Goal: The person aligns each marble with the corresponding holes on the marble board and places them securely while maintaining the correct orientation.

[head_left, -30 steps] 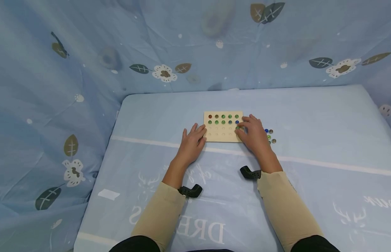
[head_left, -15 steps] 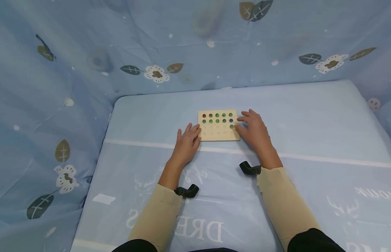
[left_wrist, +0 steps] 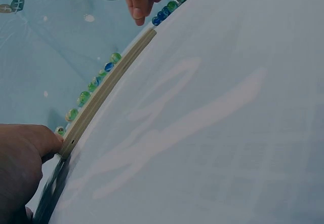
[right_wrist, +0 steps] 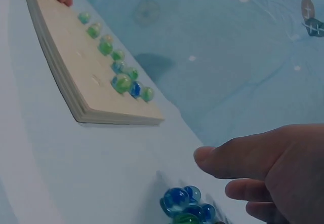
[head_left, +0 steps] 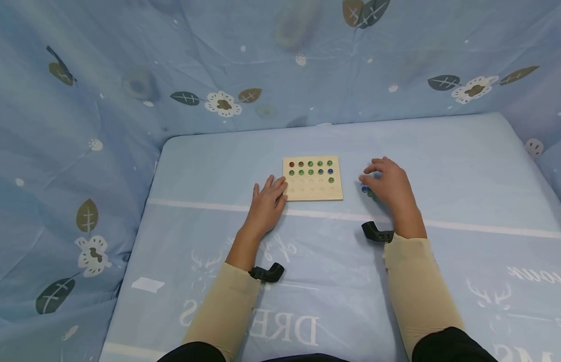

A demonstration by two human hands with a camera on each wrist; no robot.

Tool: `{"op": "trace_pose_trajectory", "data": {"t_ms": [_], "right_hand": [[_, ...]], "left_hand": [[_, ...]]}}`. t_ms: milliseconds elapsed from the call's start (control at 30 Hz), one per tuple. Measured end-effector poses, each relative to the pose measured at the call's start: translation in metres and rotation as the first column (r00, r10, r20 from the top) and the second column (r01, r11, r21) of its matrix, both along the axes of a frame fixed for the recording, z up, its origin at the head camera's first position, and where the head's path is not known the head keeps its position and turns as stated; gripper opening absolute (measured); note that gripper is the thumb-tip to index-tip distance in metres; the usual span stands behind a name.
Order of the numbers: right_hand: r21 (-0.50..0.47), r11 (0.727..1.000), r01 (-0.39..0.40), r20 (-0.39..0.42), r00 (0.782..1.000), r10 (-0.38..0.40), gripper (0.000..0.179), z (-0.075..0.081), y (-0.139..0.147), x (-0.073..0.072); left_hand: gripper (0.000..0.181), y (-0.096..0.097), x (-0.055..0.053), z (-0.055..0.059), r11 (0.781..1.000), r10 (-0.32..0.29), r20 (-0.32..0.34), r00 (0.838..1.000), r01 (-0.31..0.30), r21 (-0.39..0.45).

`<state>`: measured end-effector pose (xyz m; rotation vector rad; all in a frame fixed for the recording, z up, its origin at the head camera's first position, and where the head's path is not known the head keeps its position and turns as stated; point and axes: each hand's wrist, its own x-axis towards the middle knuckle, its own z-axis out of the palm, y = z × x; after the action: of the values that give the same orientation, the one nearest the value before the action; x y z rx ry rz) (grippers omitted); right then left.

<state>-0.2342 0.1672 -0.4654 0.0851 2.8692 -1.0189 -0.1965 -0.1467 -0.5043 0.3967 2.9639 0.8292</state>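
A wooden board with rows of shallow hollows carries marbles in its two back rows, plus a single green marble at the right end of the third row. My left hand rests at the board's left edge, fingers fairly straight and touching it. Off to the right, my right hand hovers over a cluster of loose marbles, mostly blue and green. Its thumb and fingers are apart, with nothing seen between them. In the head view this hand covers part of the cluster.
A pale blue printed cloth covers the table, with a light stripe across it. Patterned curtain stands behind and to the left. A white patch lies at the front left.
My right hand has left the board's right side, where the green marble now shows in its hollow, and moved right over the loose marbles. My left hand stays at the board's edge.
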Motion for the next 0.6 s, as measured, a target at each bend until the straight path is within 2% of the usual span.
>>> {"op": "trace_pose_trajectory", "data": {"t_ms": [267,600], "right_hand": [[-0.013,0.999,-0.042,0.076,0.996,0.043,0.031,0.003,0.010,0.001],[0.014,0.997,-0.070,0.084,0.994,0.069,0.031,-0.001,0.012,0.000]], "left_hand": [[0.043,-0.001,-0.001,-0.001,1.000,0.002,-0.003,1.000,-0.002,0.005],[0.044,0.000,-0.001,-0.001,1.000,0.004,0.004,1.000,-0.004,0.007]]}}
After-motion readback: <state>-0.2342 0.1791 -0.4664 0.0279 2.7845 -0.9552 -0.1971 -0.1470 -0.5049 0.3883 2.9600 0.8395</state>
